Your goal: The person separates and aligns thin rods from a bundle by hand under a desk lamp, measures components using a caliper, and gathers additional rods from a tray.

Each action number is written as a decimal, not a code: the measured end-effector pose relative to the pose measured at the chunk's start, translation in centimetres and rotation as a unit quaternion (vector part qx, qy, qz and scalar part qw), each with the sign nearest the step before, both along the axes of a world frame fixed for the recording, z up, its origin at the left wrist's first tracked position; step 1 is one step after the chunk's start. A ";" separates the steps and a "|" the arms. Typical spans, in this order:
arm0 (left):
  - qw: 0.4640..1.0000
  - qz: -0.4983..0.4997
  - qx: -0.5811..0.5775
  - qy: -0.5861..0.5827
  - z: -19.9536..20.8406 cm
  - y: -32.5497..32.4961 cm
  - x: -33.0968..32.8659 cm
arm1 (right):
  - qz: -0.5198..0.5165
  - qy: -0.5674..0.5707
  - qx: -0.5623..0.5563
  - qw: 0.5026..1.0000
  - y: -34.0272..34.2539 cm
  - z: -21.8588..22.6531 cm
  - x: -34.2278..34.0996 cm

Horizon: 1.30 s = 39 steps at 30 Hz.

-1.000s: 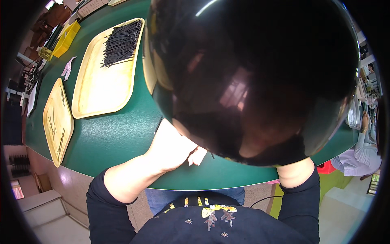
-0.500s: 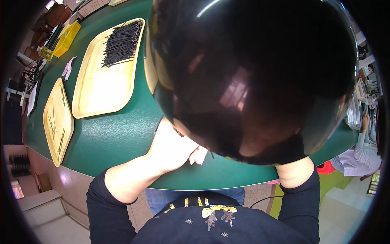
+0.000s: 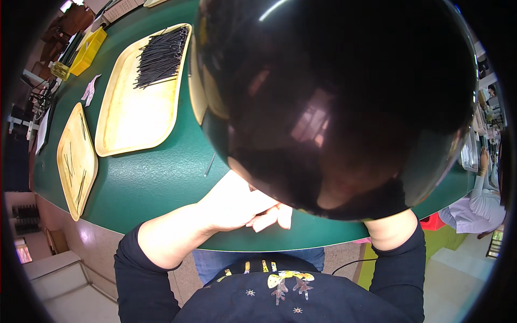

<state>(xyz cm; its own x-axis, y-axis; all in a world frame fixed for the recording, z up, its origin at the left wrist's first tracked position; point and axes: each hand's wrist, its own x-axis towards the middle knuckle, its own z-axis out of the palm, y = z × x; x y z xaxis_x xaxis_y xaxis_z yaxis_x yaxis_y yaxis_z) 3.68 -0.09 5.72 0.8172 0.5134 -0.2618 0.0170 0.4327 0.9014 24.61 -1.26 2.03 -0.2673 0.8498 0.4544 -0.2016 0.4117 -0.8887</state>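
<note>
A large glossy black dome [image 3: 339, 107] fills the upper middle and right, covering most of the space between my hands. At its lower left rim, my left hand [image 3: 250, 207] is closed with curled fingers over the green table. What it grips, if anything, is hidden. Just beyond that hand, a thin dark rod [image 3: 209, 164] shows beside the dome's edge. My right hand is behind the dome; only its wrist [image 3: 393, 229] shows below the rim, so its fingers and anything in them cannot be seen.
Left of the dome, a cream tray [image 3: 137, 121] carries a pile of thin black rods [image 3: 161, 56]. A smaller tray [image 3: 78, 161] with a few thin rods stands at the table's left edge. Behind are a pinkish scrap [image 3: 90, 90] and yellow bin [image 3: 89, 51]. Another person's sleeve [image 3: 487, 207] appears far right.
My left hand has shifted right and slightly toward me, uncovering more of the thin rod beside the dome. A dark tip that stuck out by its fingers is out of sight. My right forearm barely moved.
</note>
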 end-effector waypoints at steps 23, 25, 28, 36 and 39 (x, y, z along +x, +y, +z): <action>0.959 0.228 -0.040 -0.163 -6.4 -1.7 -0.7 | 0.023 0.089 -0.050 0.994 -0.4 0.1 -1.2; 0.938 0.209 -0.078 -0.264 -5.7 -1.8 -0.7 | 0.040 0.087 -0.092 0.991 -0.4 0.1 -1.3; 0.957 0.182 -0.170 -0.150 -3.8 -1.5 -0.5 | 0.063 0.081 -0.158 0.982 -0.5 0.0 -1.1; 0.947 0.093 0.025 -0.307 -6.8 -1.7 0.1 | 0.101 0.065 -0.282 0.952 -0.8 1.1 -0.8; 0.966 0.187 -0.103 -0.144 -6.0 -1.5 -0.5 | 0.107 0.076 -0.284 0.950 0.0 1.0 -1.5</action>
<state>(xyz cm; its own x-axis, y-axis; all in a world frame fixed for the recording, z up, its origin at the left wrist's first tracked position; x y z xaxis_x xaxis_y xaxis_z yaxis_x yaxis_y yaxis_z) 3.14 -1.61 -0.29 0.6391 0.7480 -0.1791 -0.4135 0.5305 0.7400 23.13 -1.31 3.07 -0.4293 0.9031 -0.0139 -0.3696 -0.1897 -0.9096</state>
